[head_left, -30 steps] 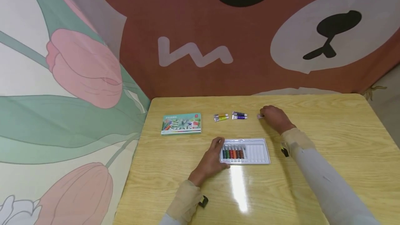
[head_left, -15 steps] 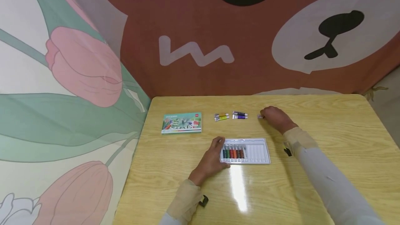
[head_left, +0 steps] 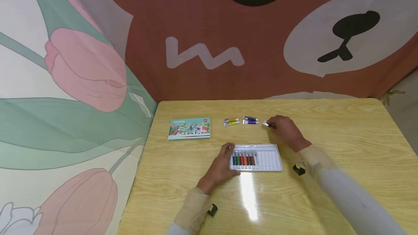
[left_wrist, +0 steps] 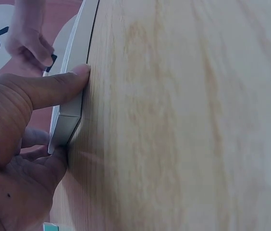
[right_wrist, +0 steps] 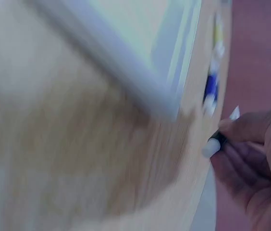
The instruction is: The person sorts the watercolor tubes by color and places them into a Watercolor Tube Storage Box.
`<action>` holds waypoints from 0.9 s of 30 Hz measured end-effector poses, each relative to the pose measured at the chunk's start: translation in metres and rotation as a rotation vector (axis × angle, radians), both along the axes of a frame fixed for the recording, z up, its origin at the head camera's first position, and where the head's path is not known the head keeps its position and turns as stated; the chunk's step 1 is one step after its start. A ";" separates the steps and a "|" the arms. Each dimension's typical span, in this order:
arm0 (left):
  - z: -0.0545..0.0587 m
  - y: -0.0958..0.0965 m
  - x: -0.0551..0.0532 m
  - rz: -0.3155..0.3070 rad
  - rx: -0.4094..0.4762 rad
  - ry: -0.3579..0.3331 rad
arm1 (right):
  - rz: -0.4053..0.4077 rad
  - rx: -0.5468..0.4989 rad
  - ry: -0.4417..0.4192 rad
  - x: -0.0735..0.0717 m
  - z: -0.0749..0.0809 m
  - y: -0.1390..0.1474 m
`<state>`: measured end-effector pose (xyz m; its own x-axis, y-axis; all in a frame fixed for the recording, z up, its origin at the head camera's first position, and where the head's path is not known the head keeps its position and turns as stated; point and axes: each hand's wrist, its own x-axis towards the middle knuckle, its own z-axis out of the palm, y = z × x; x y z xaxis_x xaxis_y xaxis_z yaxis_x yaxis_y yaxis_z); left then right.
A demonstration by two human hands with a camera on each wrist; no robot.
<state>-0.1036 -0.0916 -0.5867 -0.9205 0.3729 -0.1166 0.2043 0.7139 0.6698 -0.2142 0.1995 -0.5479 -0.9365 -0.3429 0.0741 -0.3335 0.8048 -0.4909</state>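
Head view: one dark paint tube (right_wrist: 217,137), just shifted and apparently lifted, is pinched in the right hand (head_left: 288,132) at the plastic tray's (head_left: 269,160) one o'clock, leaving four loose: two yellowish tubes (head_left: 232,123) at eleven, two blue tubes (head_left: 250,122) at twelve; the left hand (head_left: 219,168) grips the tray, seven tubes (head_left: 242,161) inside; one paint box (head_left: 189,129), ten o'clock.

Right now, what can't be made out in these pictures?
Held paint tube: middle behind right hand, right wrist view.
White paint tray: left edge partly behind left hand, head view.
Teal paint box: fine print too small, head view.
Blue paint tube: lettering blurred, right wrist view.
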 end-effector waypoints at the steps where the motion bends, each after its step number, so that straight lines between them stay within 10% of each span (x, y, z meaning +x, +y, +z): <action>1: 0.000 0.000 0.000 0.001 -0.004 -0.001 | -0.018 -0.029 -0.019 0.007 0.003 -0.004; 14: 0.000 0.000 0.000 0.011 0.005 -0.002 | -0.160 -0.175 -0.038 0.095 -0.006 -0.041; 27: -0.001 0.001 -0.002 0.003 -0.002 -0.010 | 0.276 -0.006 0.153 0.107 -0.017 -0.029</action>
<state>-0.1053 -0.0906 -0.5878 -0.9205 0.3699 -0.1262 0.1956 0.7156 0.6706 -0.1072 0.1700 -0.5647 -0.7860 -0.5814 0.2100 -0.6092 0.6708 -0.4230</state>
